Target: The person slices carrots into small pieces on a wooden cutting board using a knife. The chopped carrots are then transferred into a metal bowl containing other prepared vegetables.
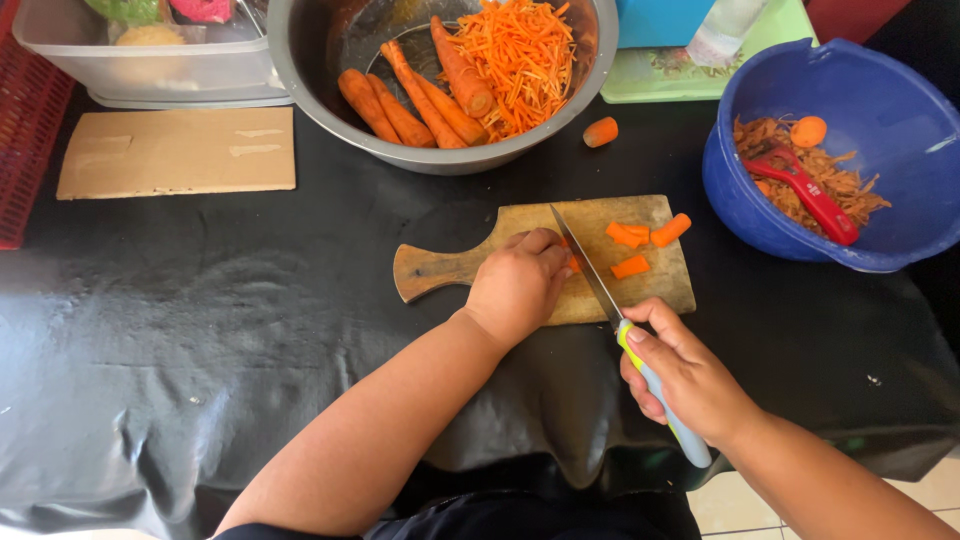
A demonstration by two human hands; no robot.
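While your left hand [517, 284] curls down over a piece of carrot [574, 264] on the wooden cutting board [520, 225], its fingers are closed around the piece so that only a sliver of orange shows at the fingertips. Far to the left of that hand and beyond it, a flat sheet of cardboard [178, 152] lies on the black table cover [200, 330], with a clear plastic tub [150, 60] farther off behind it. Straight ahead of your left hand, past the board, a large metal bowl [330, 70] holds whole peeled carrots [405, 110] and a heap of shredded carrot [520, 50]; a lone carrot stub [600, 131] rests on the cover just beside its rim. Just right of your left fingertips, the knife [588, 268] runs its blade across the board, edge down against the held piece. Your right hand [680, 375] is wrapped tight around the knife's pale blue and green handle, near you and off the board's front edge. Beyond that hand, three cut carrot chunks [640, 243] lie on the board's right end. Farther right, a blue plastic bowl [900, 110] holds peelings [835, 185], a carrot slice and a red peeler [805, 190].
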